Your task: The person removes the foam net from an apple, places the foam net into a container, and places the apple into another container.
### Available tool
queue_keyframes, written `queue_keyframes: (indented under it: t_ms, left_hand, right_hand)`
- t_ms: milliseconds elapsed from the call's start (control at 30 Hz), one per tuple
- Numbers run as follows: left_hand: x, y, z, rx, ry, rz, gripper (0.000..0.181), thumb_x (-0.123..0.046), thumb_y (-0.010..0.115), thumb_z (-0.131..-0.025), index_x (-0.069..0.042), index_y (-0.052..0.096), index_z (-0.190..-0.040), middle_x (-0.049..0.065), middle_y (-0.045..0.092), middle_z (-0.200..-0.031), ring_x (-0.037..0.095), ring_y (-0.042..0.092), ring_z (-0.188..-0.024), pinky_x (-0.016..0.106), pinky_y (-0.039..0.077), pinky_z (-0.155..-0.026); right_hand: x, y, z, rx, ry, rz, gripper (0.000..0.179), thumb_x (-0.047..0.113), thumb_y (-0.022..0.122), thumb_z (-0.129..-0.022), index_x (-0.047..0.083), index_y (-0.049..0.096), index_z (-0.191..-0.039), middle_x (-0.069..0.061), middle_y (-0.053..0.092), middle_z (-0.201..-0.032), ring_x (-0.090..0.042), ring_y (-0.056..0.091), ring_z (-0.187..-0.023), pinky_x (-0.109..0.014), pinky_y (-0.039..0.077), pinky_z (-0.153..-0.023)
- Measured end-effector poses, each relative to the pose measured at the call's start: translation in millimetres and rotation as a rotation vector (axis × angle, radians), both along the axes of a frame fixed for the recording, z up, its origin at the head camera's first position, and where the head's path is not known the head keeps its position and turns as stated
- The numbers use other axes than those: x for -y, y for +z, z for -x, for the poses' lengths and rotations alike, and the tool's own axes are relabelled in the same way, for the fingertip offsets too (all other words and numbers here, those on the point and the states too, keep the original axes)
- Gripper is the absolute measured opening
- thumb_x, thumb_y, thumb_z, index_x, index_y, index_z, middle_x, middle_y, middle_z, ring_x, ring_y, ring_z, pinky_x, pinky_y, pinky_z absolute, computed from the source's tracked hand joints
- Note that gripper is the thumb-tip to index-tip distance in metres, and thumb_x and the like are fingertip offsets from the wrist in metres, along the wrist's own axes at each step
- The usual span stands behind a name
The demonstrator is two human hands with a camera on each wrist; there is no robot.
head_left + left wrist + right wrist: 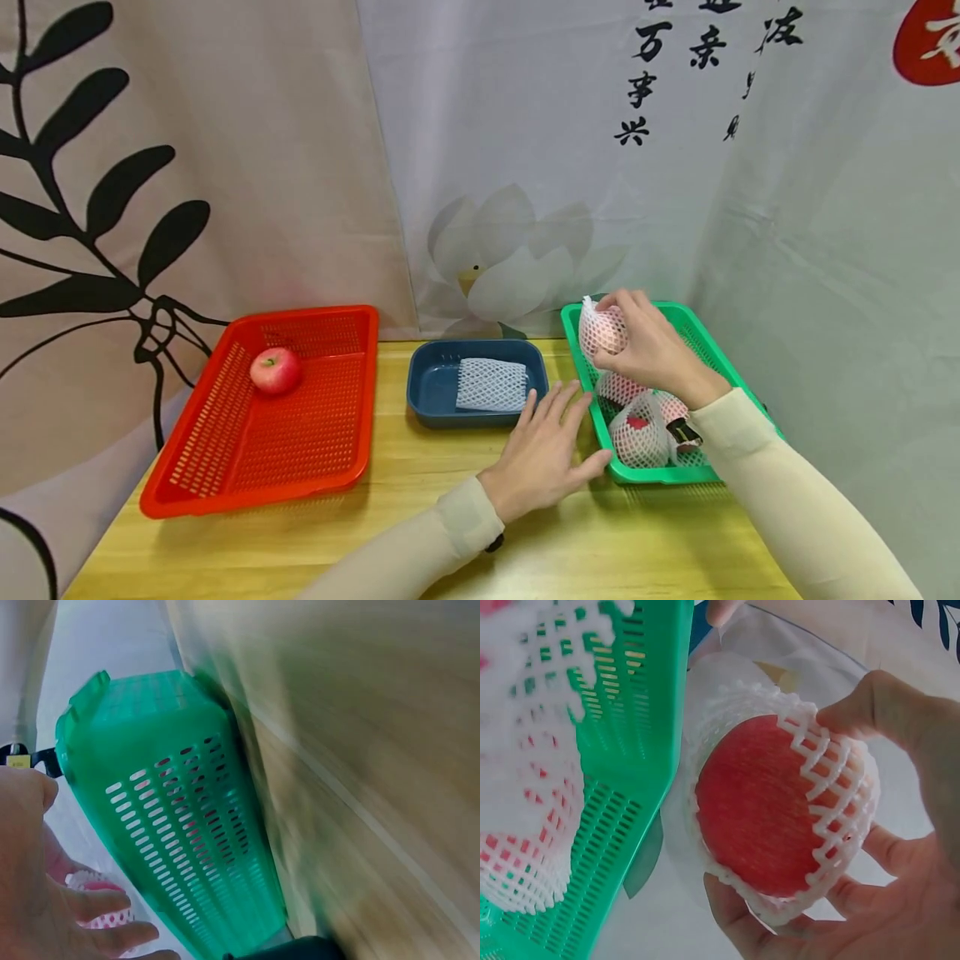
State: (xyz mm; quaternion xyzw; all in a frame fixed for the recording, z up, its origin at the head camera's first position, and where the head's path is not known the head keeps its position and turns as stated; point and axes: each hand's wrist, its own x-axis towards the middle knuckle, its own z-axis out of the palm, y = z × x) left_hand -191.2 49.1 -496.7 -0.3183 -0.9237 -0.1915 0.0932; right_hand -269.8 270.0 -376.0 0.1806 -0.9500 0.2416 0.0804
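Observation:
My right hand [652,346] grips a red apple [761,806] wrapped in a white foam net [840,780], raised over the far left corner of the green basket [701,333]. Thumb and fingers curl around the net in the right wrist view, and bare red skin shows at its opening. Below lie several more netted apples [639,433] in the basket. My left hand [543,458] is spread with straight fingers between the blue tray [431,408] and the green basket, holding nothing. In the left wrist view its fingers [112,937] appear beside the basket's perforated wall.
A flattened white foam net [491,385] lies in the blue tray. At the left, a red basket [300,450] holds one bare apple [275,371]. All three containers stand on a wooden table [405,525], with a printed cloth [525,167] hanging behind.

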Motion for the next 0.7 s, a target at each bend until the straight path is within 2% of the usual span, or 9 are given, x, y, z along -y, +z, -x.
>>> queue_keyframes:
  t_ms: [200,567,700]
  left_hand:
    - [13.0,2.4,-2.6,-0.018,0.000,0.003,0.082,-0.072,0.047,-0.118,-0.015,0.046,-0.178,0.011,0.043,-0.187,0.041,0.042,-0.175,0.074,0.038,-0.139]
    - [40.2,7.7,-4.1,0.003,0.038,-0.006,0.081,-0.072,0.048,-0.118,-0.017,0.048,-0.177,0.012,0.044,-0.187,0.043,0.047,-0.172,0.073,0.036,-0.140]
    - [49.1,10.0,-5.0,-0.002,0.056,-0.004,0.081,-0.073,0.048,-0.118,-0.018,0.049,-0.177,0.012,0.047,-0.185,0.043,0.050,-0.170,0.073,0.038,-0.139]
  right_hand:
    - [6,-2.9,-3.8,-0.004,0.022,0.003,0.063,0.019,0.088,-0.096,0.010,0.058,-0.151,-0.021,0.061,-0.145,-0.038,0.062,-0.114,-0.053,0.059,-0.091]
    - [22,-4.0,-8.2,-0.002,0.057,0.005,0.061,0.018,0.086,-0.095,0.011,0.059,-0.149,-0.024,0.059,-0.150,-0.041,0.064,-0.116,-0.052,0.065,-0.086]
    - [28,-4.5,-10.1,-0.008,0.069,-0.006,0.062,0.019,0.086,-0.093,0.012,0.059,-0.148,-0.023,0.061,-0.148,-0.039,0.064,-0.115,-0.051,0.064,-0.087]
